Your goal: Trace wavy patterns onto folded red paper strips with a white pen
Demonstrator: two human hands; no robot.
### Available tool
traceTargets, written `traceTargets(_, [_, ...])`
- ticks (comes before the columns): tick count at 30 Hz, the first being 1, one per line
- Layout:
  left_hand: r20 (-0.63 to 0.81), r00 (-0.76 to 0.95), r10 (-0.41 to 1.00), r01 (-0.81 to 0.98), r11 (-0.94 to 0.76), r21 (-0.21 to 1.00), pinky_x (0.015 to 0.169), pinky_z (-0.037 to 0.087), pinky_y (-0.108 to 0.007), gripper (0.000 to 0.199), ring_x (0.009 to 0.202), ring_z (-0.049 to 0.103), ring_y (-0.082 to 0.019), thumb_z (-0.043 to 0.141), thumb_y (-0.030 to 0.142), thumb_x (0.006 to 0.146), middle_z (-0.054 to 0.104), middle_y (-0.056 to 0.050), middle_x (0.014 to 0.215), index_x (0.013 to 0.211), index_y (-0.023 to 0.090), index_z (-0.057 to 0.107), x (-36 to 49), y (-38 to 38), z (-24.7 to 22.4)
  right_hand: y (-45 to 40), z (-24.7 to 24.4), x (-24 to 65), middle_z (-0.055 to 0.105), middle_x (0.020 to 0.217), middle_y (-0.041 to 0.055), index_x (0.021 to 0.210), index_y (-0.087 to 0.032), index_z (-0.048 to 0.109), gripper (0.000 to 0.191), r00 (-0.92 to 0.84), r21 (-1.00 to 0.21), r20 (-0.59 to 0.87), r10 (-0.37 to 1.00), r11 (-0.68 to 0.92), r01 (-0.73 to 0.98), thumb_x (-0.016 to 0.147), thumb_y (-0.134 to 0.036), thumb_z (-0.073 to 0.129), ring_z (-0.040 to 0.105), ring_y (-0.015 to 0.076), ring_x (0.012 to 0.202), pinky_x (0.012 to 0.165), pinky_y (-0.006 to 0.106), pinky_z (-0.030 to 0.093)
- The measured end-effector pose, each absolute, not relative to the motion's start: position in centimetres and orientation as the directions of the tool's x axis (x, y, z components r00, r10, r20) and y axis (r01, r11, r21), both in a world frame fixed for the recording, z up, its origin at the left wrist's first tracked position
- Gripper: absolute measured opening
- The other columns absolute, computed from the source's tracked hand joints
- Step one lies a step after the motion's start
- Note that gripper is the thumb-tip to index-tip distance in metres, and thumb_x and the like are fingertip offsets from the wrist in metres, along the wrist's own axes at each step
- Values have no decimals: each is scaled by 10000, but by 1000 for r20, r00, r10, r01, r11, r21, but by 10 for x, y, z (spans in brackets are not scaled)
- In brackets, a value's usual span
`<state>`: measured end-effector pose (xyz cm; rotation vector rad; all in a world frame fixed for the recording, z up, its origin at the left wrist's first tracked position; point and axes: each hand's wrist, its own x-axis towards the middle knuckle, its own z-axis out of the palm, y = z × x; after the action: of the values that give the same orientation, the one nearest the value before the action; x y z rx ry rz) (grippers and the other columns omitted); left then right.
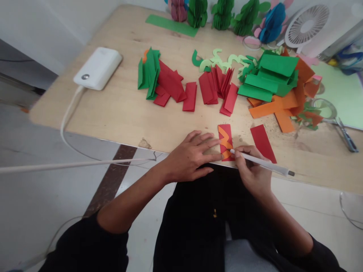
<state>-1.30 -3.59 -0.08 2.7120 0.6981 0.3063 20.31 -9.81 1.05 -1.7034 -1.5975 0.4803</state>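
Observation:
A small red paper rectangle (pixel 229 132) lies at the table's front edge, with a wavy orange paper cutout (pixel 224 134) on top of it. My left hand (pixel 195 156) rests flat from the left, fingers spread, its fingertips touching the orange cutout and the red paper. In my right hand (pixel 255 170) is a white pen (pixel 261 162), its tip meeting the red paper beside the cutout's edge. Just right of it lies another red paper strip (pixel 263 143), partly behind my right hand.
Folded red papers (pixel 208 87), green papers (pixel 278 71) and orange papers (pixel 286 105) lie farther back. A white power bank (pixel 99 68) with a cable sits at left. Paper honeycomb figures (pixel 222 15) and a white fan (pixel 307 26) stand behind. A cutter (pixel 347 136) lies at right.

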Motion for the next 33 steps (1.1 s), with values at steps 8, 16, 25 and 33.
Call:
traceTargets(8, [142,855,500,423,-828,367,1143,240,-554,361,1400,357,-324,526,410,950,467,-84,1492,1283,291,600,-13,-36,0,-99,10,204,722,786,17,842,-227,653,126,169,-739,200,965,36,673,889,-339,618,666,179,712,637,311,500])
traceTargets(16, [120,858,500,430,-826,364,1154,224,-551,367,1409,346,-321,514,409,957,446,-81,1511,1298,296,592,-13,-36,1,-99,11,204,743,891,36,972,-233,675,101,-8,-616,373,928,254,746,930,-246,584,682,189,827,745,333,535])
traceTargets(25, [103,874,475,415,-840,350,1140,233,-572,406,1412,338,-340,543,411,944,414,-93,1529,1343,336,560,-15,-35,3,-97,11,203,743,860,38,978,-219,670,117,-89,-553,436,896,344,759,915,-189,575,654,181,735,715,337,525])
traceTargets(33, [128,871,475,406,-842,356,1138,236,-576,406,1398,353,-336,530,397,949,442,-88,1506,1350,343,555,-16,-34,0,-95,18,204,732,802,15,870,-247,662,93,84,-708,208,975,91,700,884,-315,600,685,196,745,689,339,541])
